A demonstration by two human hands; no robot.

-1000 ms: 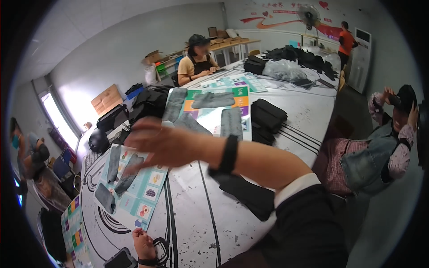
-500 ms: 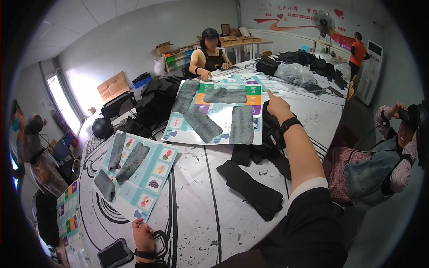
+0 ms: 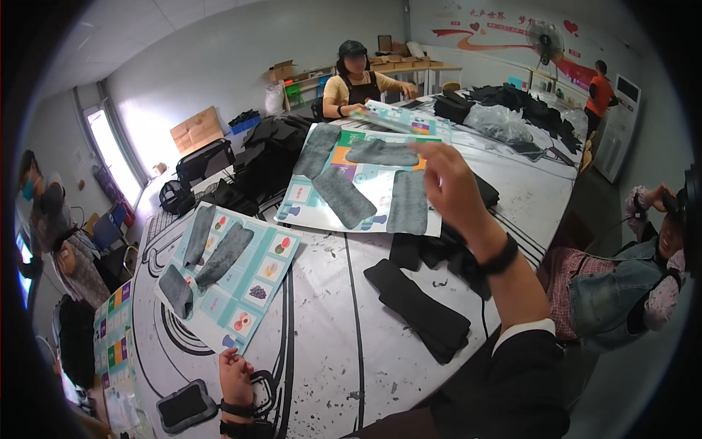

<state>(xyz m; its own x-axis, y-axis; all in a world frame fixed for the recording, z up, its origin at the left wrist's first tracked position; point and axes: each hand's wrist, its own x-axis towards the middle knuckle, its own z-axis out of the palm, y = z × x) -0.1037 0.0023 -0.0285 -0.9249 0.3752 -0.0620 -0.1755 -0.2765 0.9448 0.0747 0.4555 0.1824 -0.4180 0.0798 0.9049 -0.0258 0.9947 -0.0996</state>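
My right hand point(image 3: 451, 178) is over the right side of a large printed sheet point(image 3: 307, 207). Its index fingertip reaches the right end of a grey fuzzy strip point(image 3: 380, 152), and the other fingers bend loosely downward. Several more such strips lie on this sheet, among them a slanted one point(image 3: 342, 197) and an upright one point(image 3: 408, 203). At lower left, my left hand point(image 3: 236, 378) has curled fingers at the bottom corner of a smaller picture sheet point(image 3: 238, 282), seemingly pinching it. Three grey strips rest on that sheet, one of them folded point(image 3: 175, 290).
Stacked black fabric strips point(image 3: 420, 311) lie near my right forearm. A phone-like device point(image 3: 186, 404) is beside my left wrist. Dark fabric piles point(image 3: 274, 157) and plastic bags point(image 3: 501, 123) sit farther back. A co-worker point(image 3: 356, 84) faces me across the table; another person point(image 3: 610, 282) is at right.
My right hand has moved left from beside the large sheet onto the strip's end, its pointing finger now bent. The co-worker opposite has lifted a printed sheet. The whole view has shifted slightly.
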